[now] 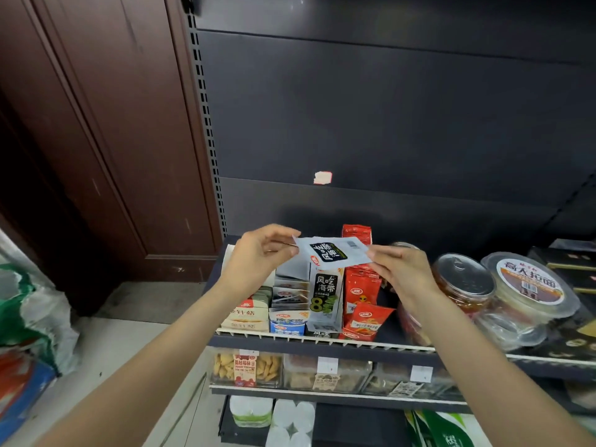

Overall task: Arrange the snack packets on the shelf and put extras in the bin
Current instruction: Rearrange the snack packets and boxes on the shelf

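Hands meet over the top shelf (322, 339) of a dark store rack; the left hand (258, 256) pinches the left edge of a grey-white snack packet (333, 252) between thumb and curled fingers, and the right hand (401, 269) pinches its right edge in the same manner; the packet is held flat and roughly level in the air, its black label upside down to the camera, a barcode near its far right corner. Directly below the packet stands an open display box (324, 301) with black lettering and a green figure eight; behind that box, and to its left, more grey packets (288, 287) are filed upright in a row; left of those sits a beige carton (246, 316) with red print, and in front a small blue-and-white box (287, 324). To the right of the display box red packets (362, 295) stand in a row, one of them leaning forward at the shelf lip; further right are a clear jar with a pull-tab lid (464, 279) and a round lidded tub (529, 287), stacked on other clear containers. The shelf beneath carries clear bins of snacks (246, 369) with white price tags; the lowest level holds white rolls (292, 421). At the far left, on the floor beside a brown wooden door (96, 140), lies a woven sack (29, 311) in white, green and red.
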The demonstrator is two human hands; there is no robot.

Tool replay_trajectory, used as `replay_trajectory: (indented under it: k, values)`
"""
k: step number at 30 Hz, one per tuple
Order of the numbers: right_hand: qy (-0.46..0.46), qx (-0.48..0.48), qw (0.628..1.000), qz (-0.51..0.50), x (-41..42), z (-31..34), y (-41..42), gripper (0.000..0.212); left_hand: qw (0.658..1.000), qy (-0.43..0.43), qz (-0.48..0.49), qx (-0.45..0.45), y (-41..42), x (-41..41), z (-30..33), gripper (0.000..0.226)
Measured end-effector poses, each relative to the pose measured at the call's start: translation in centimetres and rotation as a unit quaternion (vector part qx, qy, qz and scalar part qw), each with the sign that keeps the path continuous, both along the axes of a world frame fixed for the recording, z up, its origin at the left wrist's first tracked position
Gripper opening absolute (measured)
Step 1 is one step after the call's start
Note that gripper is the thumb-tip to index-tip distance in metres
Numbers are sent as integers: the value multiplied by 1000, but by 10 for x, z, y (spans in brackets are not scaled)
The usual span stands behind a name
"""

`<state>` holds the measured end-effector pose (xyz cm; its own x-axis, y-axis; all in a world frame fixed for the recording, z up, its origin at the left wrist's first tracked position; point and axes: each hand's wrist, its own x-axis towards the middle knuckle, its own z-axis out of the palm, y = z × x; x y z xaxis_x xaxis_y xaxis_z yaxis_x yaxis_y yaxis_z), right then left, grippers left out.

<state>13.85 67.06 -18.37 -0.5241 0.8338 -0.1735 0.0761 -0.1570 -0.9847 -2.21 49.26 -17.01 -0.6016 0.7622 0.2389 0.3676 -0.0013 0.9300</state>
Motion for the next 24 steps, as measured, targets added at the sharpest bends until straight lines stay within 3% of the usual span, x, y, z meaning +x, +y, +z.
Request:
replay_trajectory:
  k: [4,8,14,19,22,24]
  values:
    - [-16,-23,998,62,-4,0,4,9,998,44,34,21,11,2,4,18]
    - [-101,43,989,101,-12,-11,12,8,997,59,54,4,23,0,7,20]
    - [-162,102,966,175,-25,-22,21,38,988,65,82,-111,48,-5,-10,13]
    - [-214,251,922,202,-30,-36,31,26,951,185,94,-229,71,-3,-31,7]
    - [-258,357,873,209,-34,-42,38,34,925,234,94,-283,83,-3,-47,12]
    - [-269,373,859,223,-38,-45,41,38,910,265,92,-304,88,-4,-59,15]
